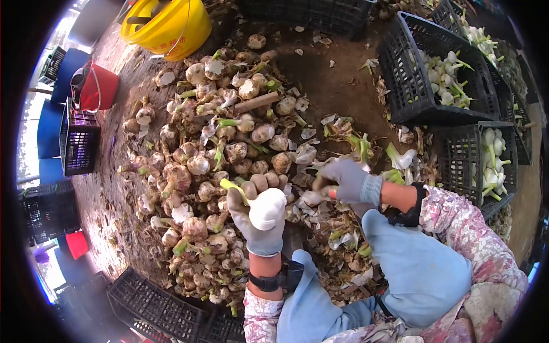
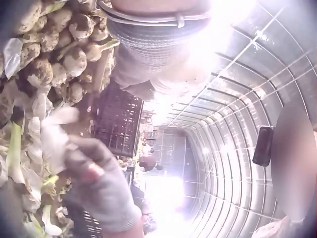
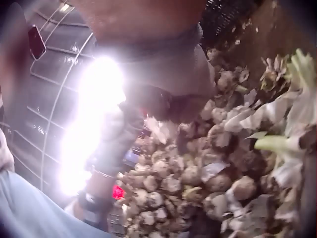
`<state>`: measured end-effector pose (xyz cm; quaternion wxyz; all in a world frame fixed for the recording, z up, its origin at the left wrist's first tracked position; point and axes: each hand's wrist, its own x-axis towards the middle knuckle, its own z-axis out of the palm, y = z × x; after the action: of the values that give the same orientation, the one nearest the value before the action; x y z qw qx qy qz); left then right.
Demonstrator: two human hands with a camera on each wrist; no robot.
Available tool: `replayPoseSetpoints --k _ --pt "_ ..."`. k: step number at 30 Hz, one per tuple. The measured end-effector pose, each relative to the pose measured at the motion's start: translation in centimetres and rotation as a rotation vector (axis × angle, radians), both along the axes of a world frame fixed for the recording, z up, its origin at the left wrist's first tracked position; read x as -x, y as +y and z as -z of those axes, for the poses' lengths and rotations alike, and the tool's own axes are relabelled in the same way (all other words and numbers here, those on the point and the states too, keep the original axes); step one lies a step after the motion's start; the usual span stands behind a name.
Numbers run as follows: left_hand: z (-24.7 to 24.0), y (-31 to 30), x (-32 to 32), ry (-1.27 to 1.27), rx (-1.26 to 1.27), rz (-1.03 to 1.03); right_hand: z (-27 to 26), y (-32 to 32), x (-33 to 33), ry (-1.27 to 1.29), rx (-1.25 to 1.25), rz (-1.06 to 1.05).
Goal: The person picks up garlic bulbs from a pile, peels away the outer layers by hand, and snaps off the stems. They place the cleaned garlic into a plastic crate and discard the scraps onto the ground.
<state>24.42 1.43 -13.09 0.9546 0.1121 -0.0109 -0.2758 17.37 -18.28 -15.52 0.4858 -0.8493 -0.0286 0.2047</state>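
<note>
My gloved left hand (image 1: 251, 220) cradles a clean white garlic bulb (image 1: 267, 209), its fingers curled up behind it. The bulb's green-yellow stem (image 1: 233, 188) points up and left past the thumb. To the right, my gloved right hand (image 1: 347, 182) has its fingers curled, with pale papery garlic skin (image 1: 313, 198) at the fingertips. A small red-orange patch (image 1: 332, 194) shows at the thumb side; its kind is unclear. In the left wrist view, the right hand (image 2: 101, 181) appears with blurred white skin (image 2: 55, 136) at its fingers. Both hands are over a heap of soil-stained garlic (image 1: 229, 151).
At the right, black crates (image 1: 400, 86) contain white trimmed garlic (image 1: 449, 77). A yellow bucket (image 1: 171, 31) stands at the back left, with a red bucket (image 1: 98, 88) further left. Loose skins and cut stems (image 1: 349, 228) lie around the person's blue-covered knees (image 1: 412, 257).
</note>
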Motion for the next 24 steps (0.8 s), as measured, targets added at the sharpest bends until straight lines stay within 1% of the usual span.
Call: replayPoseSetpoints --k 1,3,4,6,7,8,10,11,12,13,14,15,16,17,18,20,21,22,24 --pt "-0.2 0.2 0.1 -0.001 -0.003 -0.005 -0.5 0.1 -0.1 -0.001 -0.003 -0.005" --pt "-0.5 0.1 0.6 0.122 -0.298 -0.127 -1.9 0.3 0.0 0.142 0.483 -0.365" --pt "-0.7 -0.2 0.7 0.122 -0.299 -0.127 -1.7 0.5 0.2 0.142 0.482 -0.365" --pt "-1.0 -1.2 1.0 0.188 -0.49 -0.033 -1.2 1.2 0.3 -0.177 -0.444 0.069" --pt "-0.8 -1.8 1.4 0.102 -0.636 0.034 -2.6 1.9 0.3 0.159 -0.817 0.158" --pt "-0.8 -3.3 2.1 -0.247 -0.93 0.021 -2.7 1.5 -0.2 0.152 -0.773 0.132" --pt "1.4 -4.0 1.8 -0.342 -0.85 -0.017 -1.5 0.2 1.2 0.261 -1.037 0.337" --pt "0.3 -3.7 -0.1 -0.915 -1.478 -0.282 -1.2 -1.3 2.1 0.2 -1.159 0.398" --pt "2.4 -2.5 -2.1 -0.906 -1.448 -0.374 -1.1 -3.1 3.4 0.141 -1.278 0.46" --pt "2.6 -0.6 -4.4 -0.994 -1.7 -0.425 -2.3 -5.3 5.1 0.107 -1.253 0.629" --pt "3.0 0.9 -5.7 -0.942 -1.956 -0.566 -3.7 -7.7 7.1 0.07 -1.222 0.796" --pt "3.4 3.1 -7.6 -1.075 -2.225 -0.699 -3.6 -10.3 9.7 -0.113 -1.237 0.857" --pt "2.6 4.3 -8.7 -1.007 -2.556 -0.591 -3.7 -10.6 10.3 -0.109 -1.237 0.849" --pt "2.7 5.8 -9.8 -1.026 -2.732 -0.538 -3.9 -10.8 10.8 -0.104 -1.211 0.875" --pt "2.7 6.6 -10.4 -1.017 -2.737 -0.543 -4.2 -11.0 11.2 -0.099 -1.183 0.902" --pt "2.8 7.4 -11.0 -0.992 -2.87 -0.024 -4.8 -11.6 12.4 -0.097 -1.121 0.961" --pt "2.7 7.4 -11.1 -1.064 -2.922 -0.019 -5.2 -11.9 13.0 -0.103 -1.088 0.994" --pt "2.7 7.2 -11.1 -1.067 -2.917 -0.028 -5.5 -12.1 13.5 -0.108 -1.056 1.027" --pt "2.3 7.1 -11.1 -0.962 -2.881 0.019 -5.8 -12.4 14.0 -0.114 -1.001 1.085"
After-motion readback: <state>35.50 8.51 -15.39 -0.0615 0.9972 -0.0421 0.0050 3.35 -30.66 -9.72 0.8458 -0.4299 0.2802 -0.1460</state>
